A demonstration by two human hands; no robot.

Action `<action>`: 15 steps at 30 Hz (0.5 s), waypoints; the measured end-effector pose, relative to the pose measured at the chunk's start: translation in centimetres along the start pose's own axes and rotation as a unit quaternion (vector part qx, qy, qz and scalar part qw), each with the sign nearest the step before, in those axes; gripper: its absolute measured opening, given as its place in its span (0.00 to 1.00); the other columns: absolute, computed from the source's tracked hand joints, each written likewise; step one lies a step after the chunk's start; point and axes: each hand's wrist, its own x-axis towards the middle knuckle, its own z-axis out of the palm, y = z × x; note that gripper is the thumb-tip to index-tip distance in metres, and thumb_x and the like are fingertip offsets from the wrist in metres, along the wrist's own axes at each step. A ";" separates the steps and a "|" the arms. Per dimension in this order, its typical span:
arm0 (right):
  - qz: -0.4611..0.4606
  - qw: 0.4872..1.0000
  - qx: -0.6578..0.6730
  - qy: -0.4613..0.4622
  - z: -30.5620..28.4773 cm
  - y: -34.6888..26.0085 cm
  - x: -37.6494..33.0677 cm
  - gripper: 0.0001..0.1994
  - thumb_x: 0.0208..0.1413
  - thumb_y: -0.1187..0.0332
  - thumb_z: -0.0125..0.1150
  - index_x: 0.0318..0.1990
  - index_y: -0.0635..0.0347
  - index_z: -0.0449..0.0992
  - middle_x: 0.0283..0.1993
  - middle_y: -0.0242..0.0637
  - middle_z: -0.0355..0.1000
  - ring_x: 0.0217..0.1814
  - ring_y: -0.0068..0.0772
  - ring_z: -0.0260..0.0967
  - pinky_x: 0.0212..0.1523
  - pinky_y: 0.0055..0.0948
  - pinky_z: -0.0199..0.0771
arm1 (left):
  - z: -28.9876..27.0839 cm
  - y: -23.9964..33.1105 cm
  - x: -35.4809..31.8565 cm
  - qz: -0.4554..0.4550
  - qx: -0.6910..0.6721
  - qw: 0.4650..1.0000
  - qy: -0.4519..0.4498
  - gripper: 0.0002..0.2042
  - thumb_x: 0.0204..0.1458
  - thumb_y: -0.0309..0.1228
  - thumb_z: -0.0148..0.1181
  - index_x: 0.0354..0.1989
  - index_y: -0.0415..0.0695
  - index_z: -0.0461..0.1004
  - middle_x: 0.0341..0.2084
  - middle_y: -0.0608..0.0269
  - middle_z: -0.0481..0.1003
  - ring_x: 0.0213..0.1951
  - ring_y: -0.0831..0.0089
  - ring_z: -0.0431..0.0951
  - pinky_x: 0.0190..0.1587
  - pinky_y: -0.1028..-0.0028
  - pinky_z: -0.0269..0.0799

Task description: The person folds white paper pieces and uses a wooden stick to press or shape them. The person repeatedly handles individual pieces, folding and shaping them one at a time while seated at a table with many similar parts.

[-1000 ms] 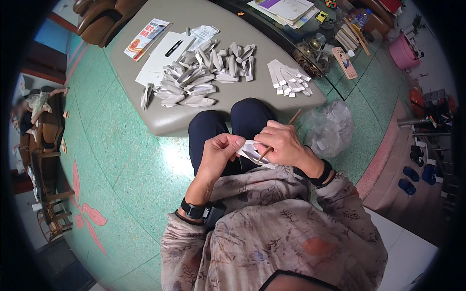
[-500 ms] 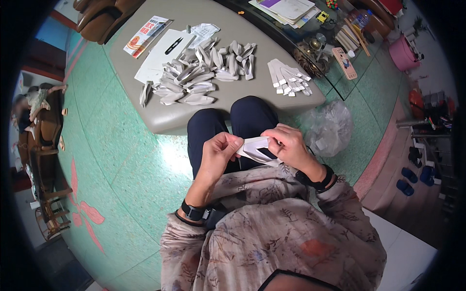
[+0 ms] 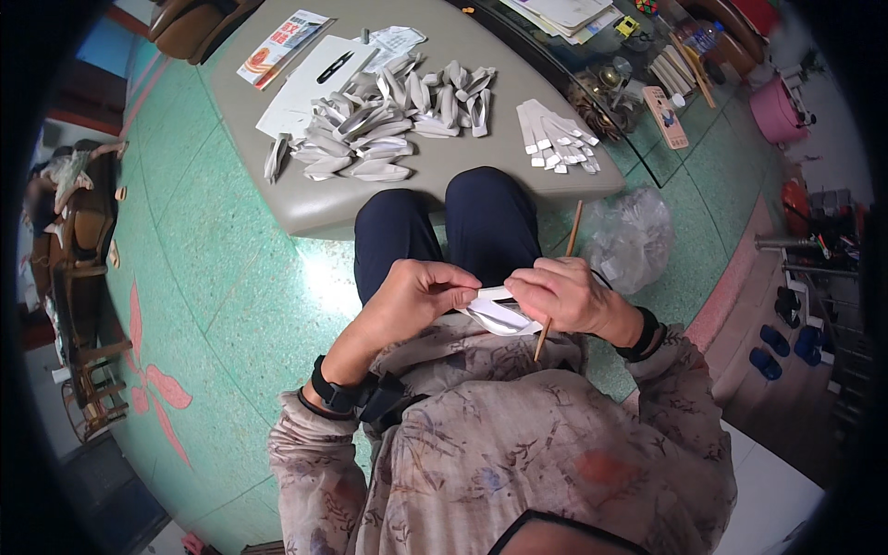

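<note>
Left hand (image 3: 427, 294) pinches one end of the white paper loop (image 3: 500, 318), just below frame centre; right hand (image 3: 566, 294) curls round a wooden stick (image 3: 574, 230) at the other. Tugging too hard could probably tear it.

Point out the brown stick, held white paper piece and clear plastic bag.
Brown stick (image 3: 574, 230): head view, upper exposed shaft.
Held white paper piece (image 3: 500, 317): head view, inner surface.
Clear plastic bag (image 3: 633, 242): head view, crumpled middle.

Pink petal shapes (image 3: 167, 388) mark the green floor (image 3: 231, 277)
</note>
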 end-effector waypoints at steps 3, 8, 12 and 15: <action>-0.021 0.999 -0.024 -0.003 0.0 -0.2 -0.3 0.12 0.35 0.78 0.63 0.33 0.68 0.75 0.32 0.37 0.71 0.21 0.27 0.67 0.18 0.25 0.65 | 0.3 -0.1 0.0 0.008 0.002 1.000 0.003 0.08 0.51 0.24 0.60 0.38 0.34 0.77 0.27 0.59 0.78 0.29 0.79 0.77 0.32 0.78 0.73; -0.046 0.998 -0.039 0.025 0.0 -0.4 -0.3 0.13 0.38 0.74 0.62 0.35 0.67 0.74 0.30 0.37 0.70 0.19 0.28 0.66 0.18 0.23 0.68 | 0.8 0.4 -0.3 0.026 0.076 0.997 -0.001 0.06 0.51 0.23 0.59 0.35 0.33 0.76 0.26 0.54 0.77 0.28 0.72 0.78 0.30 0.76 0.72; 0.078 0.994 0.039 0.066 0.2 -0.4 -0.1 0.11 0.41 0.76 0.65 0.35 0.66 0.73 0.30 0.36 0.73 0.18 0.27 0.67 0.20 0.21 0.68 | 1.2 0.2 -0.5 0.100 0.115 0.987 0.052 0.05 0.50 0.20 0.58 0.35 0.33 0.75 0.29 0.53 0.76 0.28 0.70 0.78 0.30 0.75 0.71; 0.232 0.958 0.157 0.053 0.2 -1.0 -0.7 0.11 0.43 0.80 0.65 0.35 0.63 0.71 0.29 0.35 0.74 0.17 0.19 0.63 0.20 0.20 0.66 | 1.4 -0.1 -0.6 0.100 0.066 0.990 0.074 0.05 0.51 0.19 0.57 0.36 0.33 0.74 0.30 0.54 0.76 0.28 0.70 0.77 0.30 0.75 0.71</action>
